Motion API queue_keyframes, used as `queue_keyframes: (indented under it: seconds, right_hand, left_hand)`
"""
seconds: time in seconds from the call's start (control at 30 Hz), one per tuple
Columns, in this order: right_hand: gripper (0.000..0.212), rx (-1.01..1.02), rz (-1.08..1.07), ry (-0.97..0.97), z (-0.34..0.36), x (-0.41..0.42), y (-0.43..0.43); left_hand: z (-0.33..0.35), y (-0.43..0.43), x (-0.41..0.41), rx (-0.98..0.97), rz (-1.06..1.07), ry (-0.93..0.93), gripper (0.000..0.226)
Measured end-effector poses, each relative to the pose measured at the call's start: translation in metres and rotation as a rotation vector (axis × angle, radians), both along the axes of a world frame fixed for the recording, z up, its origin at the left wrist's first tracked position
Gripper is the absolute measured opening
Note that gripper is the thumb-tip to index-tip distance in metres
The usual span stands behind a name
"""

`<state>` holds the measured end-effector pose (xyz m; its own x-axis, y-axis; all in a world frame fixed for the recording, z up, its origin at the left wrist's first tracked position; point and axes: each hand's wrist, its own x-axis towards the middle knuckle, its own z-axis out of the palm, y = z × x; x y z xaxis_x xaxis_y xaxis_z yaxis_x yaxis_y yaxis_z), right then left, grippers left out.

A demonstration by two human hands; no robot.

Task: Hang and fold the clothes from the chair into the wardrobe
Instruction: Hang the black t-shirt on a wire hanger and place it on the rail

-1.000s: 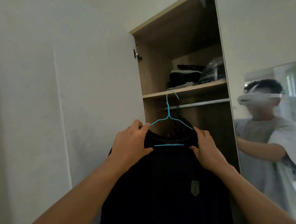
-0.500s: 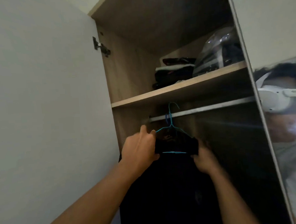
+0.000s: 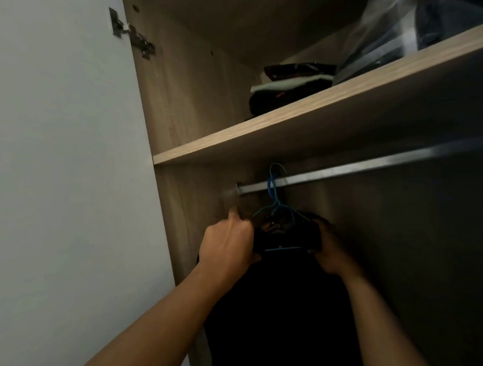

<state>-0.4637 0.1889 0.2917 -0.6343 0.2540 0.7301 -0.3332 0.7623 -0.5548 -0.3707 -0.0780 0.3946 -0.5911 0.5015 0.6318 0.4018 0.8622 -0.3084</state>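
Note:
A black garment [image 3: 280,306] hangs on a thin blue wire hanger [image 3: 276,206] inside the wardrobe. The hanger's hook reaches up across the metal rail [image 3: 346,170] near its left end; whether it rests on the rail I cannot tell. My left hand [image 3: 228,246] grips the garment's left shoulder, with the thumb raised. At the right shoulder my right hand [image 3: 332,248] holds the garment in deep shadow. The lower part of the garment is lost in the dark.
A wooden shelf [image 3: 287,124] runs just above the rail and carries folded clothes [image 3: 288,88] and a clear plastic bag [image 3: 411,25]. The open white door [image 3: 60,164] with its hinge [image 3: 134,34] stands at the left. The wardrobe's left wall [image 3: 185,88] is close to my left hand.
I have moved closer into the wardrobe with the garment. The hanger hook has risen from below the rail to across it. Both hands keep their hold on the shoulders.

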Motion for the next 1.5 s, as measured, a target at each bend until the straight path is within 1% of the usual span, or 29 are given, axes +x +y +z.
queue_keyframes:
  seconds: [0.1, 0.23, 0.33, 0.43, 0.5, 0.53, 0.57, 0.6, 0.67, 0.7, 0.73, 0.77, 0.83, 0.93, 1.0, 1.1, 1.17, 1.23, 1.27, 1.33, 1.37, 1.43, 1.5]
  right_hand:
    - [0.077, 0.044, -0.013, -0.030, -0.011, -0.032, 0.019]
    - [0.072, -0.046, 0.008, -0.153, -0.016, -0.005, -0.005]
    - [0.073, -0.101, -0.030, -0.122, -0.025, -0.003, -0.009]
    - [0.080, -0.086, -0.052, -0.091, -0.024, -0.013, -0.003]
    - [0.087, -0.099, -0.004, -0.062, -0.018, -0.014, -0.005]
    - [0.086, -0.133, 0.049, -0.029, -0.012, -0.013, -0.007]
    - [0.082, -0.179, 0.110, 0.001, -0.003, -0.005, -0.014]
    - [0.076, -0.222, 0.150, 0.031, 0.006, 0.003, -0.021]
    - [0.059, -0.308, 0.192, 0.070, 0.020, 0.015, -0.033]
    - [0.055, -0.342, 0.204, 0.061, 0.023, 0.016, -0.037]
    - [0.055, -0.360, 0.229, 0.054, 0.025, 0.017, -0.040]
    - [0.060, -0.373, 0.260, 0.026, 0.026, 0.016, -0.043]
    - [0.078, -0.374, 0.284, -0.018, 0.027, 0.008, -0.048]
    - [0.106, -0.322, 0.264, -0.078, 0.030, -0.014, -0.051]
    - [0.112, -0.303, 0.268, -0.105, 0.034, -0.024, -0.057]
    - [0.113, -0.258, 0.305, -0.116, 0.037, -0.038, -0.066]
    - [0.111, -0.242, 0.328, -0.125, 0.039, -0.044, -0.072]
    - [0.102, -0.226, 0.327, -0.135, 0.046, -0.039, -0.083]
    - [0.092, -0.209, 0.326, -0.137, 0.049, -0.035, -0.087]
    - [0.063, -0.172, 0.335, -0.131, 0.054, -0.031, -0.093]
    - [0.054, -0.170, 0.338, -0.130, 0.054, -0.030, -0.093]
    - [0.052, -0.188, 0.339, -0.112, 0.051, -0.032, -0.091]
    - [0.059, -0.222, 0.320, -0.126, 0.047, -0.032, -0.089]
  left_hand:
    - [0.000, 0.003, -0.009, -0.005, -0.011, -0.026, 0.061]
    - [-0.020, 0.008, -0.016, -0.035, -0.031, -0.049, 0.054]
    - [-0.038, 0.013, -0.022, -0.003, -0.059, -0.077, 0.055]
    - [-0.040, 0.011, -0.033, 0.072, -0.116, -0.174, 0.063]
    - [-0.042, 0.009, -0.040, 0.104, -0.176, -0.238, 0.070]
    - [-0.044, 0.009, -0.043, 0.095, -0.193, -0.242, 0.072]
    - [-0.046, 0.008, -0.045, 0.067, -0.196, -0.210, 0.075]
    - [-0.046, 0.007, -0.046, 0.021, -0.195, -0.141, 0.077]
    - [-0.045, 0.005, -0.053, -0.058, -0.202, -0.011, 0.083]
    - [-0.046, 0.004, -0.057, -0.066, -0.217, -0.007, 0.087]
    - [-0.048, 0.003, -0.060, -0.054, -0.245, -0.047, 0.090]
    - [-0.051, 0.002, -0.063, -0.020, -0.289, -0.113, 0.093]
    - [-0.058, 0.003, -0.066, 0.051, -0.372, -0.240, 0.099]
    - [-0.068, 0.000, -0.070, 0.076, -0.411, -0.272, 0.106]
    - [-0.073, -0.003, -0.074, 0.093, -0.410, -0.263, 0.107]
    - [-0.074, -0.009, -0.081, 0.121, -0.407, -0.244, 0.107]
    - [-0.074, -0.014, -0.086, 0.125, -0.381, -0.245, 0.107]
    - [-0.073, -0.020, -0.091, 0.135, -0.358, -0.240, 0.106]
    - [-0.074, -0.022, -0.093, 0.145, -0.350, -0.237, 0.105]
    - [-0.075, -0.025, -0.095, 0.164, -0.333, -0.218, 0.105]
    - [-0.076, -0.025, -0.095, 0.164, -0.327, -0.207, 0.105]
    - [-0.078, -0.024, -0.092, 0.161, -0.326, -0.195, 0.105]
    - [-0.079, -0.022, -0.089, 0.151, -0.329, -0.199, 0.107]
